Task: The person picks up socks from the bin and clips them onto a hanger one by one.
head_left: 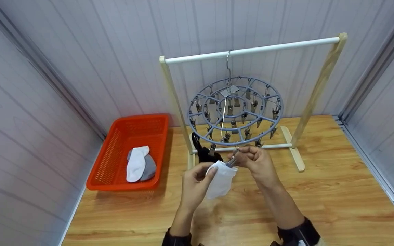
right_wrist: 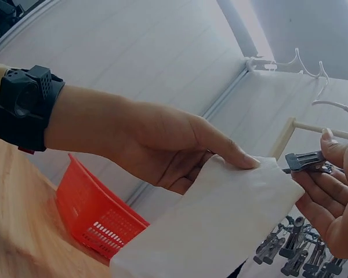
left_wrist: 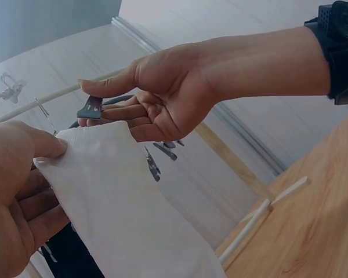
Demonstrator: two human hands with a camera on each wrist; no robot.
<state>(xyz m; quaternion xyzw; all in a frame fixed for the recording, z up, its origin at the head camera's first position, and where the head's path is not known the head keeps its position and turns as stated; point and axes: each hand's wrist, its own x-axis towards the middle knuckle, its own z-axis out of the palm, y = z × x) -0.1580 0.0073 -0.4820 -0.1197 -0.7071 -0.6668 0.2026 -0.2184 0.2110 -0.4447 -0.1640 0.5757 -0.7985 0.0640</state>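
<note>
A white sock point(head_left: 220, 182) hangs from my left hand point(head_left: 195, 186), whose thumb and fingers pinch its top edge. My right hand point(head_left: 257, 164) pinches a metal clip point(head_left: 232, 161) at the near rim of the round blue drying hanger point(head_left: 241, 141). In the right wrist view the clip point(right_wrist: 306, 161) lies right beside the sock's upper corner, between my right thumb and fingers. A black sock point(head_left: 206, 154) hangs from the hanger just behind my left hand, partly hidden by it.
An orange basket point(head_left: 97, 160) on the left holds a white sock point(head_left: 136, 164) and a grey sock point(head_left: 150, 168). The hanger hooks over a white rail point(head_left: 268, 50) on a wooden stand point(head_left: 315, 92). Several other clips dangle from its rings. Panelled walls enclose the wooden table point(head_left: 337, 191).
</note>
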